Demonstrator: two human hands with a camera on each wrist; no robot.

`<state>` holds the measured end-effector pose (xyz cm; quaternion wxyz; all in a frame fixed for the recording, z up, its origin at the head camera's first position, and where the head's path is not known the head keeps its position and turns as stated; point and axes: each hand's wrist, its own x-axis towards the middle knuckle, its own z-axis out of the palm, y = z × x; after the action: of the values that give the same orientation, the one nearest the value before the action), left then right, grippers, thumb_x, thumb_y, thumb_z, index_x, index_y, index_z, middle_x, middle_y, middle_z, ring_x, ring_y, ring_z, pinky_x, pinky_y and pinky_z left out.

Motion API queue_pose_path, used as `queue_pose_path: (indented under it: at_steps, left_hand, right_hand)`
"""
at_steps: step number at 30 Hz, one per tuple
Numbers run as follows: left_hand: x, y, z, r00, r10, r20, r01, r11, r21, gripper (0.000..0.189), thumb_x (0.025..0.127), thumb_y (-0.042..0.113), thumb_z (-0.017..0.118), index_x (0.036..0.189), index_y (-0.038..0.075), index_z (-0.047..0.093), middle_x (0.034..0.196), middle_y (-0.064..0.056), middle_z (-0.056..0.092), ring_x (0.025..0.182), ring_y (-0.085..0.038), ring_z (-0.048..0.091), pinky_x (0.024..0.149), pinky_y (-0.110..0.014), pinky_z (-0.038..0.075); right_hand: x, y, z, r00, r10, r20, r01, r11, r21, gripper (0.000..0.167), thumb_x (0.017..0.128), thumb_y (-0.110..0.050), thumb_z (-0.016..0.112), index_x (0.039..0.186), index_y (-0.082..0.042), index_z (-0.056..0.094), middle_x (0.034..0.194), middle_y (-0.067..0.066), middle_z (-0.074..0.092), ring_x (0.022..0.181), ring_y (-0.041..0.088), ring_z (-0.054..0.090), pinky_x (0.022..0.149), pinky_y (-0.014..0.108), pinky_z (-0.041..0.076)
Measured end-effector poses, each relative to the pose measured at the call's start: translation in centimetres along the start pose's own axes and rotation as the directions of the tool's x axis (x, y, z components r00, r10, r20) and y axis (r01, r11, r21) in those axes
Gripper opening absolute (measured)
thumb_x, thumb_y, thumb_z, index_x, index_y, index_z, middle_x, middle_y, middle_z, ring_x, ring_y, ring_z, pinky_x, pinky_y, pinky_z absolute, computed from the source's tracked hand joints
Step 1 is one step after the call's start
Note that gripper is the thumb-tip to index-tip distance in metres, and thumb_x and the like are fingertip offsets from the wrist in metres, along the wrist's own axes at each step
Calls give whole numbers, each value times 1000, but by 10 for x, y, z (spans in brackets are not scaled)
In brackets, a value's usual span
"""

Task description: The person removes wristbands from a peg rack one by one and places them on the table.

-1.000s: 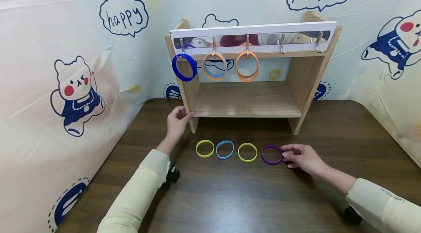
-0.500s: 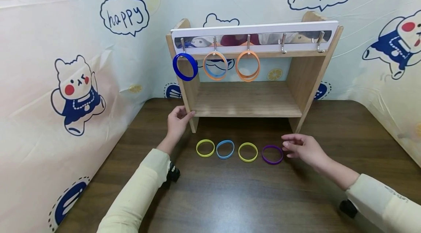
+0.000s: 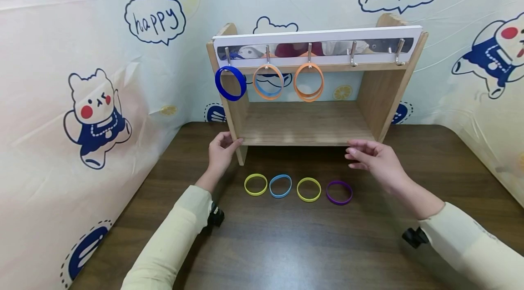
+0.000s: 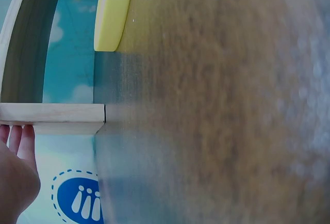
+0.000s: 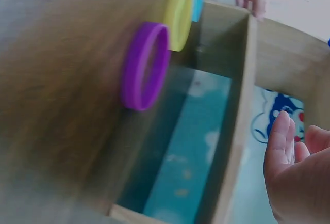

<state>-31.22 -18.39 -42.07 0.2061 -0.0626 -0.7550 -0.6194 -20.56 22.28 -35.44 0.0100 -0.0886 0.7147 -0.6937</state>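
Observation:
A wooden shelf rack (image 3: pixel 307 126) stands on the table. My left hand (image 3: pixel 221 153) grips its left side panel near the bottom, thumb in front. In the left wrist view the fingers (image 4: pixel 28 144) press against that panel. My right hand (image 3: pixel 376 162) hovers before the rack's lower right corner, fingers loosely bent, holding nothing visible. Below it lies a purple wristband (image 3: pixel 328 192) on the table. In a row to its left are a yellow wristband (image 3: pixel 298 191), a light blue wristband (image 3: pixel 270 189) and another yellow wristband (image 3: pixel 246 188).
Metal hooks line the rack's white top rail (image 3: pixel 317 35). A dark blue wristband (image 3: pixel 218 83), an orange and light blue pair (image 3: pixel 281 82) and orange wristbands (image 3: pixel 321 83) hang from the three left hooks. The two right hooks, including the far right hook (image 3: pixel 399 51), hold nothing.
My right hand has left the purple wristband and moved up and slightly left, to the rack's lower right. The wristband stays on the table. My left hand keeps its place on the panel.

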Motion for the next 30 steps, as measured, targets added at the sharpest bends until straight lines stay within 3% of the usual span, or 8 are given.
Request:
queue_pose_path:
  at_steps: [7,19,24,30]
  left_hand:
    - [0,1,0,1000,-9,3,9,1000,8,34,84,21,78,108,0,65,105,-14,67,95,-20,62,79,-29,53]
    - [0,-1,0,1000,-22,-5,22,1000,-5,30,84,18,79,106,1,66,101,-13,67,92,-18,62,77,-26,52]
    - [1,0,-2,999,-41,19,42,999,-5,31,85,12,76,109,-4,64,106,-20,66,96,-26,61,78,-27,52]
    - [0,0,-1,999,-33,20,34,999,-8,34,85,20,78,110,1,65,107,-15,66,97,-22,60,80,-27,52]
  right_hand:
    - [10,-22,8,995,-96,-27,98,992,80,19,94,-10,64,113,-6,63,100,6,68,91,15,68,76,30,55]
    - [25,-57,27,981,-185,-59,192,971,142,24,93,-11,66,115,-4,63,103,8,69,94,17,68,78,28,54]
    - [30,-68,36,973,-221,-65,230,956,182,25,92,-10,67,116,-3,63,103,9,69,93,18,68,78,29,55]
    - [37,-77,45,963,-252,-92,265,947,180,27,91,-11,69,116,-3,63,103,10,68,94,18,68,78,29,55]
